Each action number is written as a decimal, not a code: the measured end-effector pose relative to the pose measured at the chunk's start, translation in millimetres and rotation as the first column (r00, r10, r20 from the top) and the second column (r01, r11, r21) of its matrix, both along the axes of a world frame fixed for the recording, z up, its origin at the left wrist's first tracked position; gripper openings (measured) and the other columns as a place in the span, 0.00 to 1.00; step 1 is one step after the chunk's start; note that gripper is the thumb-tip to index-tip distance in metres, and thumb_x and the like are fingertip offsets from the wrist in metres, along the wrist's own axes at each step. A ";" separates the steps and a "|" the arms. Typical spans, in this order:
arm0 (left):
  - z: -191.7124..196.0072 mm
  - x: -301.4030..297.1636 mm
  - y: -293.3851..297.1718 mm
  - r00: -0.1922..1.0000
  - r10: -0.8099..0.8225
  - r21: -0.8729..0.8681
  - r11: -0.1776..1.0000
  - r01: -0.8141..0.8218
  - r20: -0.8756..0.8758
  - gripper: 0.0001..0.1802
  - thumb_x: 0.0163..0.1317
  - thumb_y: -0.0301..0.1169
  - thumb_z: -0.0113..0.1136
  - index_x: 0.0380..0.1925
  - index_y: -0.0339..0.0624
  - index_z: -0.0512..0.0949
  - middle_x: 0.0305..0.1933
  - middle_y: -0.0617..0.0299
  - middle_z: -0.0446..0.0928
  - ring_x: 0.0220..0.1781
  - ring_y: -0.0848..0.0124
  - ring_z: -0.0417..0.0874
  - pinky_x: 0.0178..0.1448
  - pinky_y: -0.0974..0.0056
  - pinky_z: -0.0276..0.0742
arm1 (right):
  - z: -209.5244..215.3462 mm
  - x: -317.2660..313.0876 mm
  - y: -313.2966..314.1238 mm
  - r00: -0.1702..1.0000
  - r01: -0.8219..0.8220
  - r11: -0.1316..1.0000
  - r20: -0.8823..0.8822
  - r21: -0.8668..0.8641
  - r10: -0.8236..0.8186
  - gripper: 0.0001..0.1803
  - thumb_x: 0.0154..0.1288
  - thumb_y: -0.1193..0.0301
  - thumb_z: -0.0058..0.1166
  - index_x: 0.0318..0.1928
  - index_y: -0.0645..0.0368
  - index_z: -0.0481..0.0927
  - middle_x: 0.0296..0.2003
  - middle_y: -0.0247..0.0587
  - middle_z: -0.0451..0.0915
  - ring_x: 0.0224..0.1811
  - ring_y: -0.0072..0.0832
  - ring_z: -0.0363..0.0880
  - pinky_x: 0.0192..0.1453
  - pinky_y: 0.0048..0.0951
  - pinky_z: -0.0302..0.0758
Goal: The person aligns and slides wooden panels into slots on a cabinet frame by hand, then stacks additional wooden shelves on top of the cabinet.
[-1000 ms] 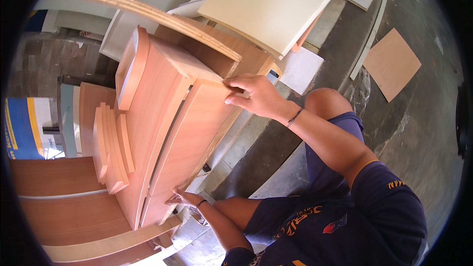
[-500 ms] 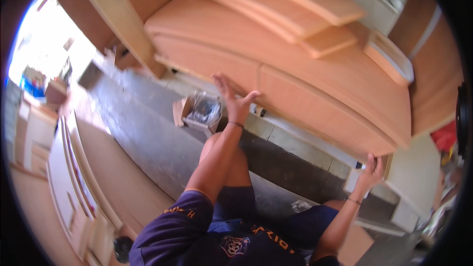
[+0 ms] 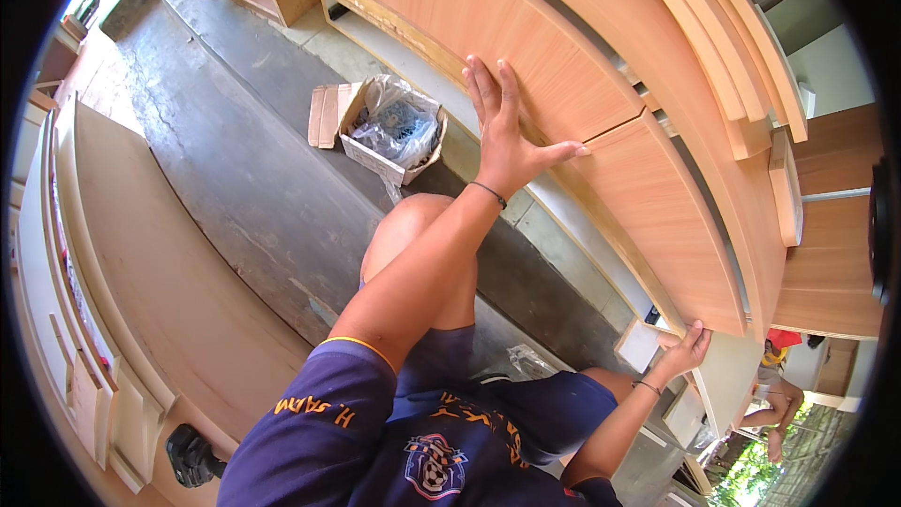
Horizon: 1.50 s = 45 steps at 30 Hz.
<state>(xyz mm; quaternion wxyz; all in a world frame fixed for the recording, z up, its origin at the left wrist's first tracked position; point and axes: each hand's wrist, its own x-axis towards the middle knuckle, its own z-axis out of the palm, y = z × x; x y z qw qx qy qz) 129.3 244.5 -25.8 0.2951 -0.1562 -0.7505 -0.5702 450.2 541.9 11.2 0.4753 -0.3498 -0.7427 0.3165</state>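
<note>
Two wood-grain drawer fronts, the far one (image 3: 507, 28) and the near one (image 3: 662, 225), sit side by side along a cabinet. A dark gap runs between them and the curved wooden top (image 3: 601, 14). My left hand (image 3: 511, 136) is open, fingers spread against the lower part of the far front and thumb stretched to the seam between the two. At the bottom corner of the near front, my right hand (image 3: 683, 349) has its fingers closed on the edge; part of its grip is hidden behind the panel.
An open cardboard box (image 3: 389, 131) with plastic-wrapped contents stands on the grey floor beside my knee. Large boards (image 3: 178, 253) lean at the left, with a black power tool (image 3: 192, 458) near them. Curved wooden pieces (image 3: 723, 47) lie stacked on the top. Another person's legs (image 3: 777, 406) show at right.
My view has turned, so the cabinet now runs steeply down to the right. A dark gap now shows above the drawer fronts. Both hands stay at the fronts.
</note>
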 end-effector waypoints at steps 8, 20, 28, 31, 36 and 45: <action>2.8 2.0 -0.6 1.000 -0.014 0.011 1.000 0.014 0.023 0.82 0.25 0.61 0.78 0.73 0.47 0.32 0.75 0.36 0.21 0.76 0.42 0.19 0.75 0.42 0.30 | 1.7 1.6 2.3 1.000 -0.003 0.999 0.012 -0.049 0.004 0.20 0.68 0.66 0.54 0.50 0.72 0.76 0.41 0.45 0.78 0.44 0.30 0.76 0.57 0.33 0.74; -1.2 1.4 2.7 0.999 -0.004 0.017 1.000 0.003 0.034 0.81 0.24 0.60 0.78 0.73 0.50 0.33 0.75 0.38 0.22 0.76 0.42 0.21 0.76 0.43 0.32 | 0.7 4.8 7.2 0.999 -0.048 0.999 0.016 -0.016 0.048 0.18 0.69 0.67 0.53 0.49 0.71 0.76 0.41 0.43 0.79 0.41 0.28 0.75 0.54 0.33 0.74; -5.6 -1.7 3.2 1.000 0.004 0.027 1.000 -0.004 0.017 0.79 0.27 0.59 0.78 0.74 0.50 0.35 0.75 0.39 0.23 0.77 0.43 0.22 0.76 0.43 0.34 | 0.6 4.9 7.6 0.998 -0.057 0.998 0.016 -0.015 0.057 0.18 0.69 0.66 0.54 0.49 0.70 0.77 0.41 0.42 0.79 0.41 0.28 0.75 0.53 0.32 0.74; -6.3 -3.2 3.3 1.000 0.019 0.024 1.000 -0.019 0.011 0.79 0.26 0.60 0.77 0.74 0.49 0.36 0.76 0.39 0.23 0.77 0.43 0.23 0.76 0.43 0.34 | 0.4 5.0 7.2 0.998 -0.057 0.998 0.020 -0.018 0.057 0.18 0.68 0.65 0.54 0.49 0.70 0.77 0.41 0.41 0.79 0.42 0.27 0.75 0.50 0.29 0.73; -5.3 -2.4 3.6 0.999 0.014 0.026 1.000 -0.015 0.032 0.79 0.26 0.61 0.77 0.74 0.48 0.36 0.76 0.39 0.24 0.77 0.43 0.23 0.76 0.43 0.35 | 1.7 5.0 7.1 0.998 -0.052 0.998 0.024 -0.023 0.053 0.18 0.68 0.65 0.54 0.49 0.69 0.78 0.41 0.40 0.80 0.41 0.26 0.75 0.48 0.28 0.72; -4.6 -1.0 4.2 0.998 0.036 0.038 0.999 -0.038 0.050 0.80 0.23 0.62 0.76 0.74 0.53 0.36 0.76 0.41 0.25 0.77 0.42 0.25 0.75 0.44 0.39 | 0.5 5.6 8.4 0.998 -0.059 0.998 0.014 -0.025 0.059 0.18 0.69 0.65 0.53 0.48 0.68 0.78 0.41 0.40 0.80 0.43 0.28 0.75 0.50 0.29 0.72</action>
